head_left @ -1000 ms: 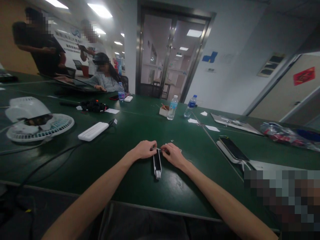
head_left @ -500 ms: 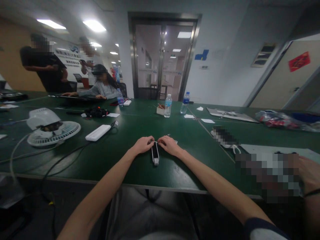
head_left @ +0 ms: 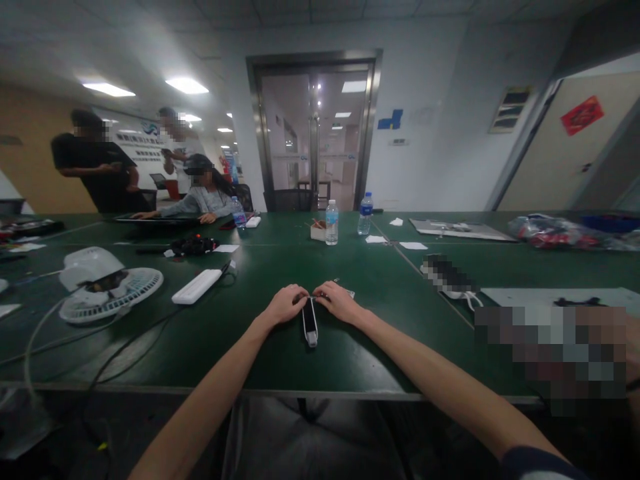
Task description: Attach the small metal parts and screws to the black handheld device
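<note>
Where hands point(head_left: 286, 305) meet — a black device point(head_left: 310, 321), label unreadable.

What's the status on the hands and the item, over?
Left hand, right hand together at top end of black-and-white device. Device lying on green table. White corded unit off left, apart.

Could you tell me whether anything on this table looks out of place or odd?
The white desk fan on the left lies on its back, grille facing up, instead of standing upright.
</note>
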The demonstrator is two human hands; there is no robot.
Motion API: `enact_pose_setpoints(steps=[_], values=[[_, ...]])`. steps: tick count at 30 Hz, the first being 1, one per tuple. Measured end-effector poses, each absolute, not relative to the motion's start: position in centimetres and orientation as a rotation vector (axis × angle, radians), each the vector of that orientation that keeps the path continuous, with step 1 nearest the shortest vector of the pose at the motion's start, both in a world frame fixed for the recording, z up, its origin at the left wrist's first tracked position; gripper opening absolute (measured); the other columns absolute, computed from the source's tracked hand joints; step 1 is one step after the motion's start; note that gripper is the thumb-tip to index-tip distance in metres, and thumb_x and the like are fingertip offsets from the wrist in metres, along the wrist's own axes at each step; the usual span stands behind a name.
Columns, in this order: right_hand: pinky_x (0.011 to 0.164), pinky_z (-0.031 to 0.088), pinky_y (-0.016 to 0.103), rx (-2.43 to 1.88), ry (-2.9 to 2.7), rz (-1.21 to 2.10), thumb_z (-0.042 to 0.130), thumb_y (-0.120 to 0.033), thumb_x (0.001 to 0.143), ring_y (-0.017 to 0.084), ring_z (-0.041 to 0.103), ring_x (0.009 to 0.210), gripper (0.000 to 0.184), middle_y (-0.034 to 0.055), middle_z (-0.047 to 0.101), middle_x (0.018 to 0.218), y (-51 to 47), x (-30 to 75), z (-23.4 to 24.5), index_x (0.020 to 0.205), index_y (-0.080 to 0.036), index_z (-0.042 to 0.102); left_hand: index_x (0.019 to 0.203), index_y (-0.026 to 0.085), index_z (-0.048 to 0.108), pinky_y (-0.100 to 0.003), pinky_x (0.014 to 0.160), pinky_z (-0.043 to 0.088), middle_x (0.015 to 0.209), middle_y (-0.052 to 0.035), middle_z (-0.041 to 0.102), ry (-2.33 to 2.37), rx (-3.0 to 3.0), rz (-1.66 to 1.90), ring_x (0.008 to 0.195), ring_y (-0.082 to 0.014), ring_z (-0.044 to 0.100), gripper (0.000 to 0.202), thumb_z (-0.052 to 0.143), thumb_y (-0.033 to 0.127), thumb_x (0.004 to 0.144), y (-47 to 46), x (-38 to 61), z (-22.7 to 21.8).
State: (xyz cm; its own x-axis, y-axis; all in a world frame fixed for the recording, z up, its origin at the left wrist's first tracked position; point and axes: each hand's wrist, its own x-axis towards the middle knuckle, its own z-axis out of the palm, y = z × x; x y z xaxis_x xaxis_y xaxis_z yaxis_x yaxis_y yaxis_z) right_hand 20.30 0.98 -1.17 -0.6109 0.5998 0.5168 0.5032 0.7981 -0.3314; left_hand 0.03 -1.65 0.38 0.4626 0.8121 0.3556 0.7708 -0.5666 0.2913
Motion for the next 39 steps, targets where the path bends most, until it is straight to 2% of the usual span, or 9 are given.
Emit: enact_pose_setpoints(steps=[7, 13, 17, 20, 27, 33, 39], values=[[0.084, 0.044, 0.030, -0.734, -2.417, 0.213, 0.049, -0.024, 0.089, 0.016, 0.054, 0.093, 0.017, 0.0062, 0.061, 0.096, 1.1, 20.2, -1.2, 0.100, -0.018, 0.060, 0.095, 0.016, 0.062, -0.028, 0.070, 0.043, 0.081, -0.0041, 0.059, 1.353, 2.596, 0.713, 0.076, -0.0166, 0.052, 0.022, 0.045, 0.025, 0.084, -1.7, 0.3, 0.6], [0.082, 0.043, 0.031, -0.701, -2.500, 0.077, 0.048, -0.031, 0.089, 0.017, 0.053, 0.093, 0.022, 0.0069, 0.062, 0.098, 1.4, 21.0, 0.0, 0.103, -0.018, 0.059, 0.096, 0.018, 0.062, -0.028, 0.070, 0.042, 0.081, -0.0033, 0.059, 1.394, 2.527, 0.717, 0.075, -0.0165, 0.052, 0.024, 0.046, 0.032, 0.085, -1.6, 0.2, 0.6], [0.085, 0.040, 0.032, -0.890, -2.406, -0.079, 0.042, -0.029, 0.091, 0.018, 0.052, 0.094, 0.024, 0.0081, 0.062, 0.099, 2.4, 23.0, 1.0, 0.102, -0.017, 0.059, 0.097, 0.018, 0.062, -0.029, 0.072, 0.042, 0.086, -0.0047, 0.060, 1.483, 2.461, 0.752, 0.076, -0.0171, 0.053, 0.030, 0.042, 0.036, 0.087, -1.7, -0.4, 0.9], [0.087, 0.039, 0.030, -1.111, -2.281, -0.117, 0.039, -0.026, 0.092, 0.018, 0.051, 0.097, 0.026, 0.0087, 0.061, 0.100, 3.4, 25.1, 0.8, 0.104, -0.016, 0.059, 0.097, 0.016, 0.062, -0.029, 0.071, 0.043, 0.088, -0.0054, 0.060, 1.535, 2.424, 0.781, 0.077, -0.0171, 0.053, 0.029, 0.042, 0.034, 0.086, -1.8, -1.1, 1.0], [0.086, 0.037, 0.028, -1.346, -2.247, -0.050, 0.037, -0.027, 0.092, 0.018, 0.050, 0.100, 0.030, 0.0098, 0.058, 0.106, 5.1, 27.2, -1.4, 0.110, -0.019, 0.060, 0.086, 0.016, 0.064, -0.027, 0.066, 0.042, 0.079, -0.0038, 0.058, 1.555, 2.448, 0.753, 0.071, -0.0160, 0.052, 0.024, 0.044, 0.029, 0.083, -1.7, -1.9, 0.5], [0.083, 0.036, 0.030, -1.388, -2.322, 0.071, 0.037, -0.030, 0.092, 0.019, 0.049, 0.098, 0.031, 0.0069, 0.058, 0.107, 7.0, 26.1, -2.2, 0.113, -0.028, 0.060, 0.082, 0.017, 0.063, -0.026, 0.064, 0.041, 0.079, -0.0036, 0.059, 1.558, 2.431, 0.648, 0.071, -0.0162, 0.052, 0.022, 0.045, 0.030, 0.082, -2.0, -1.5, 0.7], [0.082, 0.035, 0.033, -1.316, -2.347, 0.146, 0.038, -0.032, 0.091, 0.019, 0.047, 0.098, 0.032, 0.0053, 0.056, 0.107, 7.8, 25.8, -2.2, 0.114, -0.032, 0.060, 0.081, 0.016, 0.061, -0.027, 0.064, 0.041, 0.079, -0.0039, 0.059, 1.525, 2.409, 0.623, 0.071, -0.0162, 0.052, 0.022, 0.044, 0.029, 0.082, -2.0, -1.0, 1.1]])
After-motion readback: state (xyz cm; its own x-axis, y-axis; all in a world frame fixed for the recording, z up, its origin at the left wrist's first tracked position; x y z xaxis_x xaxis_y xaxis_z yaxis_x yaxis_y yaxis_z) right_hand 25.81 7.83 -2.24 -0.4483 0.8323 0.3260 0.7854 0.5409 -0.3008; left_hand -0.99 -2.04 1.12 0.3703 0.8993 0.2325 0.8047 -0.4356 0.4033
